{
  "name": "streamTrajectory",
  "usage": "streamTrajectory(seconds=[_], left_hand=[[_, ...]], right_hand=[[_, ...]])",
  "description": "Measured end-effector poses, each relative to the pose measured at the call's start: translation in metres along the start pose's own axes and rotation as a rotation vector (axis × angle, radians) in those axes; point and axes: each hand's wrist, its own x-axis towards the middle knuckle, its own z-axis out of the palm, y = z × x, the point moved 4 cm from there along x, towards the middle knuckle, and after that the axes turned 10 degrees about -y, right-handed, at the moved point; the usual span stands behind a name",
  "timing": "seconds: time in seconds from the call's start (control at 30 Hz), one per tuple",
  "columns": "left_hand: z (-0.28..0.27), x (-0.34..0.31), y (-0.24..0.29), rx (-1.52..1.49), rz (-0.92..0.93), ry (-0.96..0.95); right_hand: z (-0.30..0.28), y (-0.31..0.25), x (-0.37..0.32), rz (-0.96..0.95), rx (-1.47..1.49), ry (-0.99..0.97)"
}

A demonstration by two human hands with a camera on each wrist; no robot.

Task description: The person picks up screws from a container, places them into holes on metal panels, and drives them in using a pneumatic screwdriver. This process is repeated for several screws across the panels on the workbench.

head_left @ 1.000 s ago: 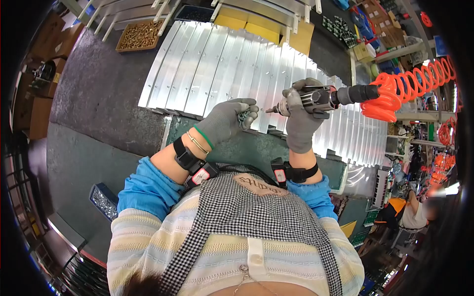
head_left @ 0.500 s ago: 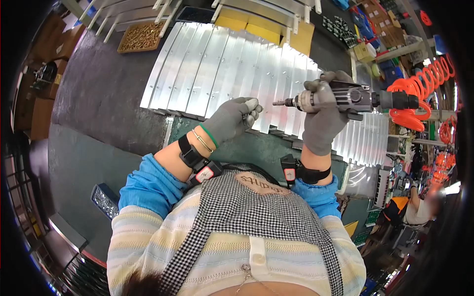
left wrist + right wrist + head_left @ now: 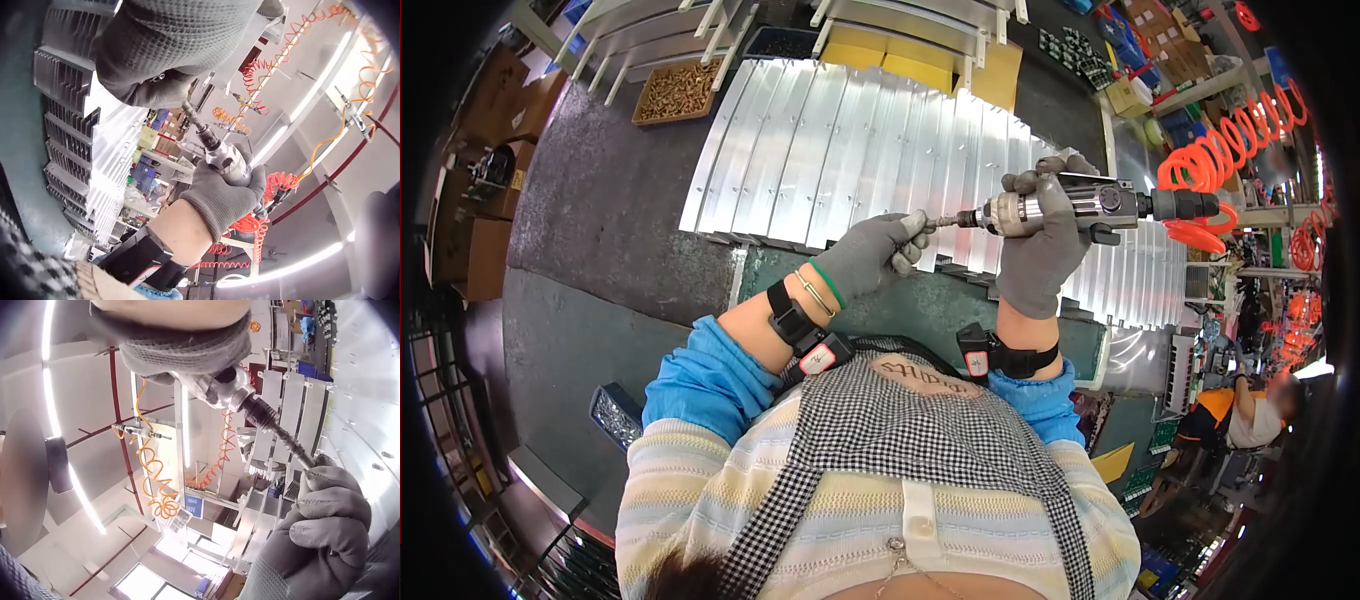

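Note:
My gloved right hand (image 3: 1040, 265) grips a pneumatic screwdriver (image 3: 1108, 203), held level with its bit pointing left. My gloved left hand (image 3: 870, 255) is curled at the bit's end, thumb and forefinger right at the tip. In the right wrist view the bit (image 3: 292, 445) runs up to those fingertips. A few small metal screws (image 3: 157, 77) show between the left fingers in the left wrist view; the palm is hidden. Below both hands lie rows of shiny aluminium profiles (image 3: 800, 150), with small screws standing along them.
A tray of brass-coloured fasteners (image 3: 675, 92) stands at the back left. A box of small silver parts (image 3: 614, 415) sits by my left elbow. The red coiled air hose (image 3: 1200, 170) runs off right from the screwdriver. Another person (image 3: 1255, 415) sits far right.
The screwdriver first moved right, away from the left hand, then came back left until its bit met the left fingertips. The left fingers have closed further over the screws.

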Motion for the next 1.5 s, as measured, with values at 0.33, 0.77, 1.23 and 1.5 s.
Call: streamTrajectory(seconds=[0.33, 0.77, 1.23, 1.5], left_hand=[[0.003, 0.016, -0.004, -0.133, -0.03, -0.081], [-0.008, 0.019, 0.008, -0.104, 0.044, 0.027], [-0.008, 0.014, 0.005, 0.027, 0.122, -0.013], [0.01, 0.006, 0.011, -0.063, 0.141, 0.023]], right_hand=[[-0.025, 0.008, 0.004, -0.025, 0.065, 0.152], [-0.038, 0.041, 0.009, -0.049, -0.131, 0.009], [-0.019, 0.047, 0.015, 0.045, -0.258, -0.098], [-0.015, 0.004, 0.019, -0.079, -0.09, -0.047]])
